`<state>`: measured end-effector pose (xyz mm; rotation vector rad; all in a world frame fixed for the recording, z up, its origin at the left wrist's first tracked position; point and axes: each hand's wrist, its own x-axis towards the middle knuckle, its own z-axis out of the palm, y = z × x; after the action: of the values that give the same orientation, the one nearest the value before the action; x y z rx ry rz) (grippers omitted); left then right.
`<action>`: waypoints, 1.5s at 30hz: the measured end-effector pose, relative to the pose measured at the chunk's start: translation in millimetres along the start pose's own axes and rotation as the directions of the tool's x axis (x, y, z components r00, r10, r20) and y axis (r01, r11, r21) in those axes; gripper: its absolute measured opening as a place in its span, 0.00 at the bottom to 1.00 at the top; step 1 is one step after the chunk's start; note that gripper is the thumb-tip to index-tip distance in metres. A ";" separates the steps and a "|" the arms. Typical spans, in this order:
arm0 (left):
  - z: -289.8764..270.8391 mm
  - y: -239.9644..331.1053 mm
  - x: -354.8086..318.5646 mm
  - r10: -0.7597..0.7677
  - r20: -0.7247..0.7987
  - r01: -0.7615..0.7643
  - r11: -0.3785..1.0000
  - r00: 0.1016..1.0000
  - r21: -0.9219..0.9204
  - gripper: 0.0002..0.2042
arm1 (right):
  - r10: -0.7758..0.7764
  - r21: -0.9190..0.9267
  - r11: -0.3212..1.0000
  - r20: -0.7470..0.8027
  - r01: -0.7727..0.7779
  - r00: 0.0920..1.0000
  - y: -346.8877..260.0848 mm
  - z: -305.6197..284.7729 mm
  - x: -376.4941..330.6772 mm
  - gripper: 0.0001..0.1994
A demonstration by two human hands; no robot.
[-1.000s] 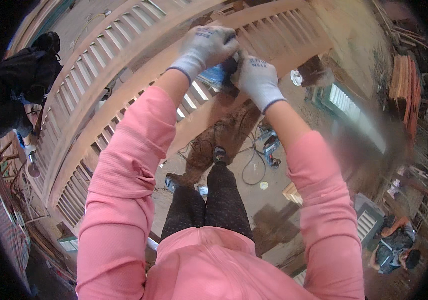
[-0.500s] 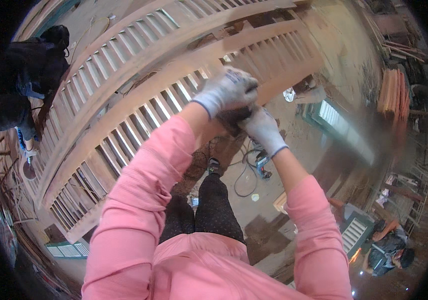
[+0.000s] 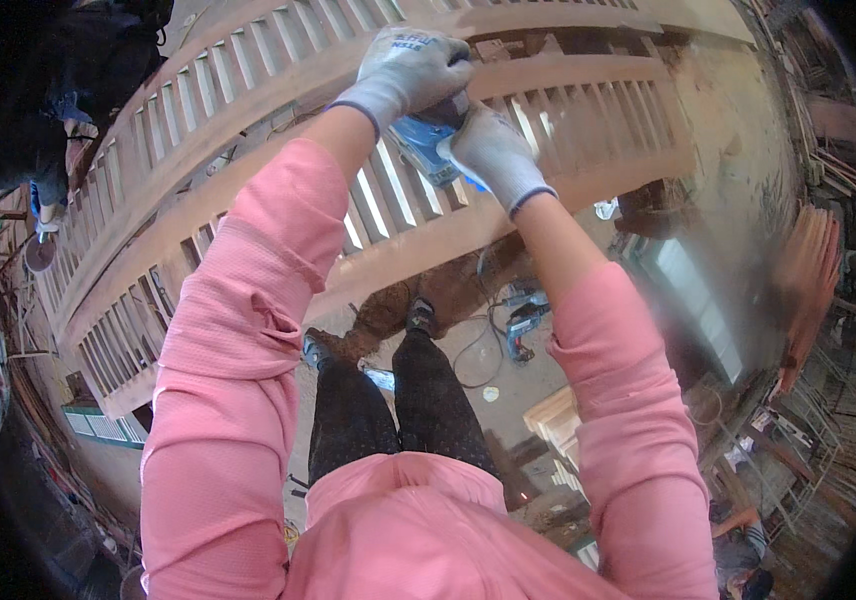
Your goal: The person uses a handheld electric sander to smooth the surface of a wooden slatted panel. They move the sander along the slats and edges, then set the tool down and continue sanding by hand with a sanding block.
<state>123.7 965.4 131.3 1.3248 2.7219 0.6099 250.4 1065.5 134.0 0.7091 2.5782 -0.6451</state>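
Both my hands wear pale gloves and close on a blue handheld power tool (image 3: 426,150), probably a sander. My left hand (image 3: 413,68) wraps its far, dark end, with the fingers curled. My right hand (image 3: 496,150) grips its right side, nearer to me. The tool is over the slats of a long brown wooden louvred panel (image 3: 588,175). Its underside is hidden, so I cannot tell whether it touches the wood. A second slatted panel (image 3: 113,262) runs alongside, farther off.
On the floor by my feet lies another power tool (image 3: 523,325) with a cable. A person in dark clothes (image 3: 98,70) works at the far left, a disc-shaped tool (image 3: 40,255) near their hand. Stacked timber (image 3: 813,290) stands at right; another person (image 3: 748,560) is at lower right.
My hands have moved farther away and to the left with the power tool, whose blue body now shows. The whole view has shifted, and my feet show more.
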 end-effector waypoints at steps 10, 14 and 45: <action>18.7 117.6 -103.8 0.056 0.110 -0.063 0.997 0.992 0.055 0.15 | 0.024 0.146 0.989 -0.093 -0.010 0.995 82.0 63.9 -135.5 0.27; 20.5 150.4 -133.4 0.024 0.152 -0.040 0.994 0.988 0.106 0.12 | -0.134 0.028 0.989 -0.223 0.144 0.966 141.7 138.7 -158.3 0.26; 16.4 153.2 -149.9 0.043 0.022 -0.039 0.988 0.999 -0.148 0.13 | 0.112 0.463 0.886 -0.182 -0.016 0.977 135.9 167.3 -177.0 0.27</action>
<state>335.9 940.7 154.7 1.3466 2.5786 0.7760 507.0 1015.9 36.8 1.0535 2.5875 -1.2458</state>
